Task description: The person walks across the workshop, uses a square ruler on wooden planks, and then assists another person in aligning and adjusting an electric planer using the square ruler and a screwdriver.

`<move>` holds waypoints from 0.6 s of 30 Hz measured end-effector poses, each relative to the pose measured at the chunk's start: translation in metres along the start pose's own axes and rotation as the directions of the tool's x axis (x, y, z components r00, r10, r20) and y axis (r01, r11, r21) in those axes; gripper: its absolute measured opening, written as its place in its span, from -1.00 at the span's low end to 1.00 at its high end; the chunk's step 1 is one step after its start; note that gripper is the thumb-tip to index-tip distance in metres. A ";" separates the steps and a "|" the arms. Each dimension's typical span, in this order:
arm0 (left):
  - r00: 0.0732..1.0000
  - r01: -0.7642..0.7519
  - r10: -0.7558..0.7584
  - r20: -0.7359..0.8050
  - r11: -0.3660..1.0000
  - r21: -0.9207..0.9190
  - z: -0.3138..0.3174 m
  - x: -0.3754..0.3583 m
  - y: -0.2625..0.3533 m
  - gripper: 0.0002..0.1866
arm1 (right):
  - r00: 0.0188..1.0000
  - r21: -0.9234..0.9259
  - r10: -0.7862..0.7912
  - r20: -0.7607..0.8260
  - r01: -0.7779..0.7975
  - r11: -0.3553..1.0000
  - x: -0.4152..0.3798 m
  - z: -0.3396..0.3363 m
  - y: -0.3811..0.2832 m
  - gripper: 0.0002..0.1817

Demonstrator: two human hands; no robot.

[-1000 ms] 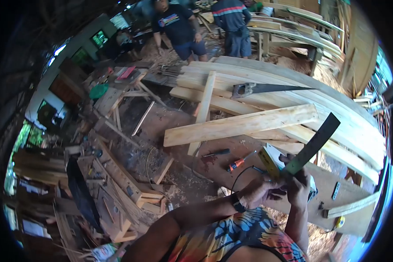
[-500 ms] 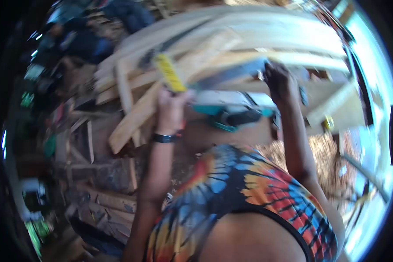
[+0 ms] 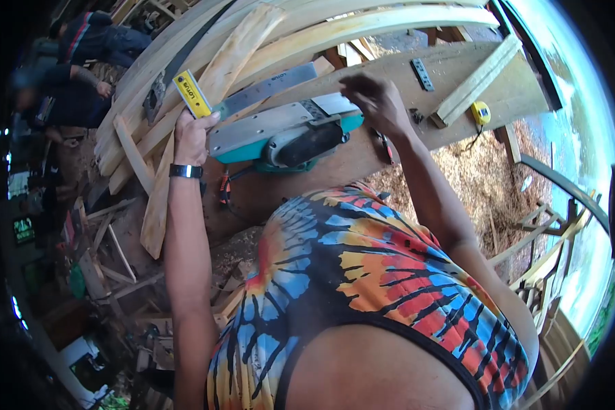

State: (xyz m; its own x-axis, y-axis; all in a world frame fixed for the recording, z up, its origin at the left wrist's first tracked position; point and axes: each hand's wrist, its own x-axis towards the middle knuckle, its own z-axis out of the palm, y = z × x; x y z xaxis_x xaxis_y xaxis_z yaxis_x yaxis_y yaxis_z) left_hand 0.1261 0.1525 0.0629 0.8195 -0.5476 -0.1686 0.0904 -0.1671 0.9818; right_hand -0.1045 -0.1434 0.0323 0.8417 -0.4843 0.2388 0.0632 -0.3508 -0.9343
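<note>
My left hand (image 3: 193,137), with a dark watch on the wrist, is closed on the yellow handle (image 3: 193,93) of a try square. The square's metal blade (image 3: 270,89) points right, above a teal electric planer. The planer (image 3: 287,135) lies with its flat metal base facing up on the brown workbench. Over the planer's right end is my right hand (image 3: 372,99), its fingers curled and partly hidden; whether it touches the planer or holds anything is unclear.
Long pale boards (image 3: 362,24) lie across the far side. A wood block (image 3: 478,80), a yellow tape measure (image 3: 480,113) and a dark power strip (image 3: 421,74) are on the bench (image 3: 383,61) at right. Two people (image 3: 102,41) are at the upper left. Shavings (image 3: 485,178) cover the ground.
My right hand has come off the end of the square's blade. My left hand, the square and the planer now appear further left, as the whole view has shifted.
</note>
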 end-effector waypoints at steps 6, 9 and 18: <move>0.993 0.038 -0.045 0.109 0.997 0.060 -0.005 0.027 -0.016 -0.57 | 0.960 -0.209 -0.098 0.261 0.155 0.966 0.053 0.013 0.055 -0.61; 0.989 0.062 -0.073 0.127 0.994 0.094 -0.005 0.033 -0.020 -0.57 | 0.924 -0.229 -0.155 0.350 0.245 0.942 0.065 0.018 0.079 -0.65; 0.987 0.066 -0.086 0.135 0.987 0.149 0.004 0.022 -0.009 -0.71 | 0.902 -0.239 -0.053 0.428 0.169 0.956 0.081 0.030 0.105 -0.70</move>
State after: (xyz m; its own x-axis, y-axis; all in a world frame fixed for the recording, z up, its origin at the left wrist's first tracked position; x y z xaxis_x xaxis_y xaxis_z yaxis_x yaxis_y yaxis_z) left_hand 0.1413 0.1382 0.0503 0.7248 -0.6369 -0.2628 0.0584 -0.3233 0.9445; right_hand -0.0133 -0.1957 -0.0541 0.9856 -0.0756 0.1515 0.0747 -0.6091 -0.7896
